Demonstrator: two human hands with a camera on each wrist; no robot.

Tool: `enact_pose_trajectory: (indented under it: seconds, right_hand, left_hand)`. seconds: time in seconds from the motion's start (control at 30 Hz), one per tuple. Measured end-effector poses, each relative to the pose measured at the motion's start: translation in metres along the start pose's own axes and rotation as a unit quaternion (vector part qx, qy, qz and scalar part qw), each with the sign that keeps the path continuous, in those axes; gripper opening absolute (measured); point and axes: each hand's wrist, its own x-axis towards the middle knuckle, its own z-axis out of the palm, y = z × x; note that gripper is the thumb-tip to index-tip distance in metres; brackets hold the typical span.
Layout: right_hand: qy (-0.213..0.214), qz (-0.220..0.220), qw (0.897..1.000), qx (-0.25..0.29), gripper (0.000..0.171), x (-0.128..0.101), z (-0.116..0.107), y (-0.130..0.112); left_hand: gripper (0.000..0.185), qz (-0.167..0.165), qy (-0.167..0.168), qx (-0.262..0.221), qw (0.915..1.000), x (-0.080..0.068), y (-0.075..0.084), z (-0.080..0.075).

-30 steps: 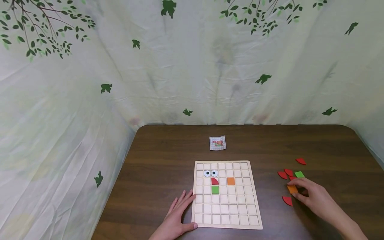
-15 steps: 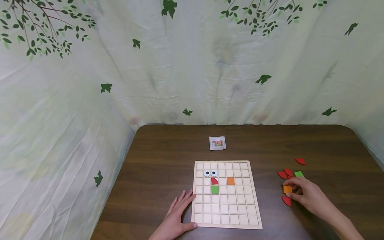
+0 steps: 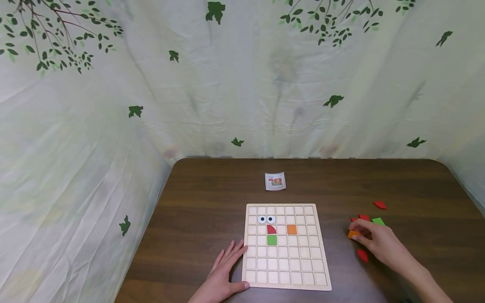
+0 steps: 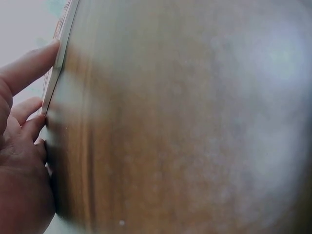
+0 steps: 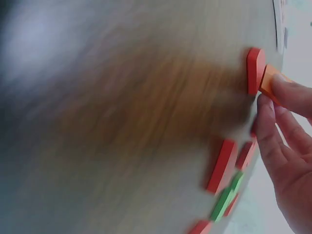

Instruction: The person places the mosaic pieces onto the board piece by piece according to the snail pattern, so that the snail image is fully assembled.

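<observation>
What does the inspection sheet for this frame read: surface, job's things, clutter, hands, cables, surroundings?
Surface: dark wood-grain table.
Job's things: wooden grid board lies flat near the front edge; its cells hold two eye pieces, a red quarter-round, a green square and an orange square. An orange tile is pinched in the right hand.
Clutter: loose red pieces and a green tile right of the board; small pattern card beyond it.
Hands: left hand rests flat against the board's left edge; right hand holds the orange tile.
Cables: nothing seen.
Surroundings: pale leaf-printed cloth behind and beside the table.
</observation>
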Motion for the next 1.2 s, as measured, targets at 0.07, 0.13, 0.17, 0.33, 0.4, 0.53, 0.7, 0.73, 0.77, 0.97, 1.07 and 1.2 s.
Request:
enact_pose_trajectory:
  seconds: [0.07,0.13,0.17,0.33,0.4,0.53,0.7,0.73,0.77,0.97,1.07,1.2]
  right_hand:
    - [0.014,-0.018,1.0,-0.001,0.028,0.004,0.003,-0.004]
    - [0.027,-0.03,0.999,-0.004,0.029,0.008,0.007,-0.008]
    - [0.032,-0.033,0.999,-0.008,0.03,0.01,0.008,-0.011]
    - [0.042,-0.038,0.998,-0.017,0.033,0.02,0.017,-0.021]
    - [0.043,-0.037,0.998,-0.008,0.034,0.024,0.02,-0.024]
    - [0.048,-0.032,0.998,0.017,0.032,0.03,0.029,-0.033]
    - [0.044,-0.018,0.997,0.053,0.029,0.034,0.04,-0.045]
    - [0.041,-0.017,0.997,0.062,0.029,0.035,0.043,-0.048]
    - [0.035,-0.017,0.997,0.071,0.029,0.036,0.045,-0.05]
    - [-0.006,-0.019,0.993,0.119,0.024,0.043,0.057,-0.066]
    - [-0.023,-0.024,0.99,0.135,0.022,0.046,0.062,-0.073]
    - [-0.035,-0.036,0.986,0.158,0.02,0.049,0.068,-0.079]
  left_hand:
    - [0.087,-0.011,-0.006,-0.008,0.9999,0.0,0.0,0.0]
    - [0.087,-0.024,-0.013,-0.016,0.9995,0.0,0.001,-0.001]
    - [0.087,-0.031,-0.017,-0.019,0.9992,0.001,0.001,-0.001]
    - [0.087,-0.039,-0.02,-0.024,0.9988,0.001,0.002,-0.001]
    - [0.087,-0.033,-0.017,-0.023,0.999,0.001,0.001,0.0]
    - [0.086,-0.012,-0.007,-0.023,0.9996,0.0,0.001,-0.001]
    - [0.086,-0.001,-0.003,-0.016,0.9999,0.0,0.001,-0.001]
    - [0.087,-0.004,-0.003,-0.013,0.9999,0.0,0.001,-0.001]
    - [0.087,-0.005,-0.004,-0.012,0.9999,0.0,0.001,-0.001]
    - [0.087,-0.009,-0.005,-0.007,0.9999,0.001,0.0,-0.001]
    - [0.087,-0.006,-0.005,-0.008,0.9999,0.001,-0.001,0.0]
    - [0.087,-0.009,-0.007,-0.011,0.9999,0.001,-0.001,0.0]
